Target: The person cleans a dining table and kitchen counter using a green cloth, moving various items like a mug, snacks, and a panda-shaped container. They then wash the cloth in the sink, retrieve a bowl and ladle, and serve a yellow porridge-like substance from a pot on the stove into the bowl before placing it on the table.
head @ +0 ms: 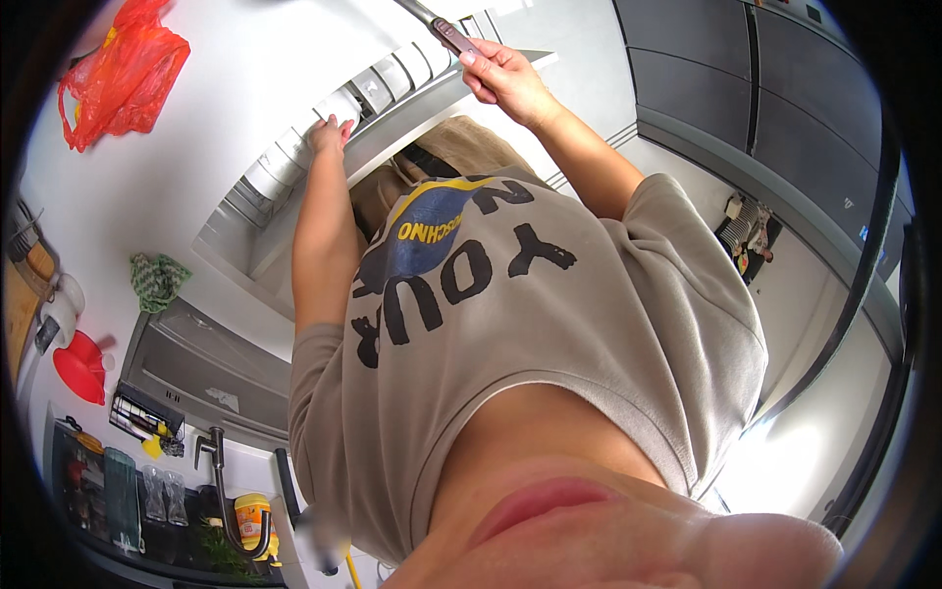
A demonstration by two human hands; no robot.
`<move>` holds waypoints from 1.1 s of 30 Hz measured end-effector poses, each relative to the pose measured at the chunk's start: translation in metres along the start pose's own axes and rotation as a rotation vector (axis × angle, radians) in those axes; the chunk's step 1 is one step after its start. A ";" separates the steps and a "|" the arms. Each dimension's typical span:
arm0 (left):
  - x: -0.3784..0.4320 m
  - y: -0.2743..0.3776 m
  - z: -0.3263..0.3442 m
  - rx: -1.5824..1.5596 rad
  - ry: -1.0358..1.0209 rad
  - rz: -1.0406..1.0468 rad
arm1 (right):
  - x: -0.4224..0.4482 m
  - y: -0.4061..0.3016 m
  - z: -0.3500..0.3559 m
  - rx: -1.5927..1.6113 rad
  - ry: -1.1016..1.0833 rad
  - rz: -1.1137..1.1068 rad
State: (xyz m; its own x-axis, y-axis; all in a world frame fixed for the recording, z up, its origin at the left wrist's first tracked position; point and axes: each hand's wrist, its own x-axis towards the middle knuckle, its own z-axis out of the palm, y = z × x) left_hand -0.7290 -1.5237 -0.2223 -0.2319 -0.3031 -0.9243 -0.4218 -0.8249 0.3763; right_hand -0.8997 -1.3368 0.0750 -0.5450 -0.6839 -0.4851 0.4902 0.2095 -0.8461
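Note:
My right hand grips the brownish handle of a utensil or pan. Its metal shaft runs up out of the top of the view, so the far end is hidden. My left hand reaches into a row of white containers, its fingertips at the side of one of them. Whether the fingers grip it or only touch it I cannot tell. The row sits inside an open drawer or recess in front of me, with more white containers to the left of my hand.
On the white worktop lie a red plastic bag and a green patterned cloth. A red funnel-like item is farther left. Lower left are a grey sink, a curved tap and a yellow bottle. Dark cabinet doors stand at right.

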 end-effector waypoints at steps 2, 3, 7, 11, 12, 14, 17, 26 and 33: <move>-0.003 0.002 -0.001 0.029 -0.005 0.025 | 0.001 -0.001 -0.003 -0.004 -0.009 -0.001; -0.003 0.002 -0.006 0.038 0.000 0.038 | 0.003 -0.002 -0.003 0.005 -0.013 0.000; -0.013 0.000 -0.015 -0.009 -0.048 0.088 | 0.009 -0.005 -0.005 0.021 -0.048 -0.004; -0.019 0.003 -0.009 -0.166 -0.109 0.102 | 0.011 -0.011 -0.004 -0.007 -0.099 -0.004; -0.021 0.004 -0.007 -0.188 -0.152 0.084 | 0.010 -0.012 -0.004 -0.021 -0.109 0.003; -0.020 0.008 0.000 -0.261 -0.183 0.102 | 0.009 -0.012 -0.009 -0.040 -0.107 0.009; -0.016 0.002 -0.005 -0.311 -0.205 0.108 | 0.005 -0.007 -0.015 -0.072 -0.090 0.031; -0.027 0.016 -0.048 -0.271 -0.297 0.146 | 0.005 0.001 -0.023 -0.007 -0.110 0.030; -0.102 0.061 -0.061 0.067 -0.350 0.237 | 0.010 0.001 -0.014 0.060 -0.186 0.093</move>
State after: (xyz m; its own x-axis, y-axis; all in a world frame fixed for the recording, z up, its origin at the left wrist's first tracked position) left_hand -0.6776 -1.5727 -0.1086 -0.6074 -0.2910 -0.7391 -0.3743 -0.7159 0.5894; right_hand -0.9138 -1.3338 0.0667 -0.3634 -0.7817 -0.5068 0.5752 0.2397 -0.7821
